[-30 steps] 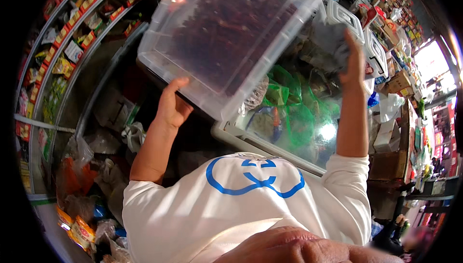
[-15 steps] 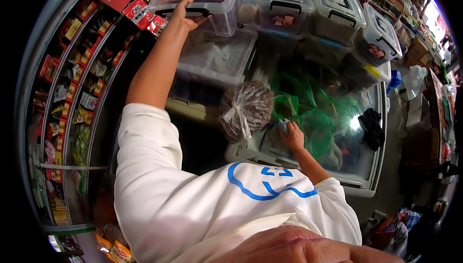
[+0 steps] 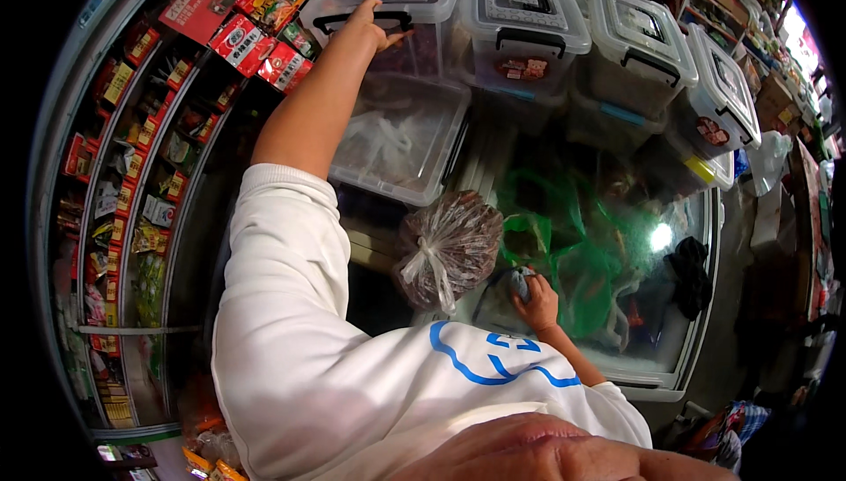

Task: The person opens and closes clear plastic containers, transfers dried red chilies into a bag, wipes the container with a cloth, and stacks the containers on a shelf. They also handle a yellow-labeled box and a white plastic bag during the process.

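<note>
My left hand (image 3: pixel 374 26) reaches far forward to a clear plastic storage box (image 3: pixel 445 36) at the upper left. Its thumb lies above the box's black handle and its fingers below, closed on the handle. The box sits over a lower lidded one (image 3: pixel 401 133) with white bags showing through. My right hand (image 3: pixel 539 306) holds a crumpled grey-blue cloth (image 3: pixel 520 285) against the glass top of a chest freezer (image 3: pixel 656 331). Left of that hand stands a knotted clear bag of dark brown contents (image 3: pixel 463 243). Green plastic bags (image 3: pixel 582 261) show under or on the glass; I cannot tell which.
More lidded boxes (image 3: pixel 639 49) are stacked along the freezer's far side. A black cloth or bag (image 3: pixel 689 276) lies at its right edge. Shelves of packaged snacks (image 3: pixel 132 216) rise at the left. Cartons (image 3: pixel 775 102) and clutter line the right.
The whole view has shifted, so most things sit lower and farther right. My right hand has moved slightly toward me on the glass with the cloth. My left hand stays at the box handle.
</note>
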Tool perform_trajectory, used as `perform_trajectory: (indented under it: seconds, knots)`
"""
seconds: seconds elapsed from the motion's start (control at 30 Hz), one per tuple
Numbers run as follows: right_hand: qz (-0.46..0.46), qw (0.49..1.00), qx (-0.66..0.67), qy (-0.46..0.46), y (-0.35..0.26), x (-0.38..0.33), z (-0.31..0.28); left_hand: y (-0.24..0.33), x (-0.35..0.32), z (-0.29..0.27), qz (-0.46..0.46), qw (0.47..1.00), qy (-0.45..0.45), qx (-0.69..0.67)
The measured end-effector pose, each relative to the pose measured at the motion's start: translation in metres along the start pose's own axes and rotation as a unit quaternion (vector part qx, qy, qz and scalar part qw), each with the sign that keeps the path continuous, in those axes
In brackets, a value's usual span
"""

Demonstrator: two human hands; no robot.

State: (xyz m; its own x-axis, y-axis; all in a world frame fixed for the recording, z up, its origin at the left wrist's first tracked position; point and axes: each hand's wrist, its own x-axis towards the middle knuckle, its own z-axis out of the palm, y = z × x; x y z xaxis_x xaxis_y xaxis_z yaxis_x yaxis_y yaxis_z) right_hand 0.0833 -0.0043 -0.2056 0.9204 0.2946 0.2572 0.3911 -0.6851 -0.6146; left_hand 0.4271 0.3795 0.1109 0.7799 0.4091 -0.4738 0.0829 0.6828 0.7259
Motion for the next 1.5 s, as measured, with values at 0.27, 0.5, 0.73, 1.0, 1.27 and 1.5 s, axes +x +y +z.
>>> perform_trajectory:
  seconds: [0.27, 0.5, 0.73, 1.0, 1.27, 1.5]
  knots:
    - [-0.008, 1.0, 0.014, 0.004, -0.004, 0.002, -0.002, 0.009, 0.027, 0.021, -0.042, 0.997, 0.048, -0.035]
    - [-0.015, 0.999, 0.016, 0.023, -0.005, 0.002, 0.0, 0.001, -0.003, 0.001, 0.026, 0.996, -0.014, 0.09]
    - [-0.045, 0.997, 0.043, 0.035, -0.002, 0.001, 0.005, -0.112, -0.07, -0.08, 0.111, 0.975, -0.186, 0.044]
    - [-0.066, 0.997, 0.015, 0.027, 0.01, -0.006, 0.016, -0.287, -0.277, -0.253, 0.015, 0.945, -0.275, 0.175]
    - [-0.071, 0.997, -0.017, 0.018, 0.007, -0.007, 0.018, -0.372, -0.42, -0.436, -0.024, 0.975, 0.045, 0.218]
    - [-0.097, 0.995, -0.025, 0.02, 0.018, -0.004, 0.021, -0.387, -0.471, -0.466, -0.031, 0.972, 0.185, 0.144]
